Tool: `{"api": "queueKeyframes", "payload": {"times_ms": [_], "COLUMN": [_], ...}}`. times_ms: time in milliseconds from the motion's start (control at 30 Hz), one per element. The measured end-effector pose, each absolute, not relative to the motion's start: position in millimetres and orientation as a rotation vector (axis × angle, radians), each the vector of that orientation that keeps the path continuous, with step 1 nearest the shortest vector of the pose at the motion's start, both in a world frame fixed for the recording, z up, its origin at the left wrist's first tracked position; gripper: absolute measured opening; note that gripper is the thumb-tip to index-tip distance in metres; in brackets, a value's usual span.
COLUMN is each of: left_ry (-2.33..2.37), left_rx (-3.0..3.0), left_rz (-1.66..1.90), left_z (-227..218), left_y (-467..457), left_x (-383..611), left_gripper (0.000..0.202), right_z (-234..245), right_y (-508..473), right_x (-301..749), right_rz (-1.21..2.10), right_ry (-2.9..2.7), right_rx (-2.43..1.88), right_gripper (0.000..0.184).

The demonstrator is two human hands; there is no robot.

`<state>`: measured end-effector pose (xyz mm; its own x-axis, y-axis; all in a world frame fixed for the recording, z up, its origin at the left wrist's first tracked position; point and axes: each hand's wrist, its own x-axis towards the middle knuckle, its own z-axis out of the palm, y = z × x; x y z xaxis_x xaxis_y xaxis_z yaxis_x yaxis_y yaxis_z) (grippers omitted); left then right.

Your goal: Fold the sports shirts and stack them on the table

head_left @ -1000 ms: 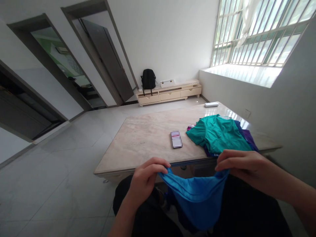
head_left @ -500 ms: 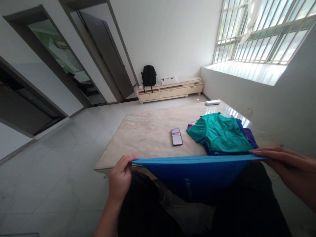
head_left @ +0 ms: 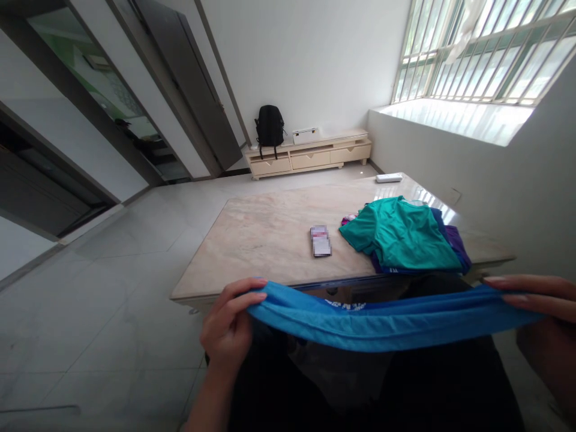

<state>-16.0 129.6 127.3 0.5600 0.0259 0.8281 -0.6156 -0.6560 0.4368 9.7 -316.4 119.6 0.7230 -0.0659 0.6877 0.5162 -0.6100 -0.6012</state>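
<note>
Left hand [head_left: 228, 324] pinches one end of blue cloth [head_left: 360, 331]; right hand [head_left: 544, 300] grips other; cloth sags between.

The hands [head_left: 227, 327] are bare, with slender fingers [head_left: 243, 288]; the left forearm [head_left: 211, 396] is uncovered as well, and the trousers [head_left: 454, 384] look plain black throughout

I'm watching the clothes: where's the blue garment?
In the head view's lower right, the blue garment is held between the left hand and right hand, in front of the table.
</note>
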Motion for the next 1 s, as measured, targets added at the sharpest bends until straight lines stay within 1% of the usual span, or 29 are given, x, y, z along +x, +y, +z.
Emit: {"api": "queueKeyframes", "payload": {"times_ms": [67,167,233,367,433,600,667,733,833,933,1000], "left_ry": [-0.527,-0.597,-0.626,-0.62,-0.607,-0.469,-0.412,-0.393,-0.373,-0.349,-0.328], "left_rx": [1.945,1.787,1.682,1.612,1.599,1.448,1.375,1.341,1.338,1.33,1.317], "left_rz": [1.055,0.91,0.778,0.517,0.417,0.292,0.25,0.219,0.213,0.201,0.185], "left_z": [134,144,149,156,155,144,141,141,144,145,144], "left_y": [114,89,72,37,23,7,6,6,7,7,6], "left_x": [-7,7,15,27,30,32,32,31,31,31,31], "left_gripper": [0.026,0.02,0.02,0.023,0.024,0.014,0.02,0.027,0.03,0.025,0.02], "right_z": [135,154,162,170,172,172,170,169,168,168,169], "right_y": [-291,-259,-244,-221,-211,-193,-191,-191,-192,-190,-189], "right_x": [8,10,16,34,42,51,52,51,50,47,46], "right_rz": [-0.861,-0.78,-0.63,-0.19,-0.098,-0.091,-0.137,-0.181,-0.224,-0.266,-0.291], "right_ry": [-0.408,-0.341,-0.334,-0.568,-0.654,-0.713,-0.762,-0.841,-0.89,-0.884,-0.869], "right_rx": [-1.908,-1.794,-1.811,-1.913,-1.949,-1.914,-1.867,-1.834,-1.833,-1.854,-1.865], "right_gripper": [0.013,0.012,0.009,0.007,0.009,0.006,0.007,0.011,0.021,0.024,0.019]}}
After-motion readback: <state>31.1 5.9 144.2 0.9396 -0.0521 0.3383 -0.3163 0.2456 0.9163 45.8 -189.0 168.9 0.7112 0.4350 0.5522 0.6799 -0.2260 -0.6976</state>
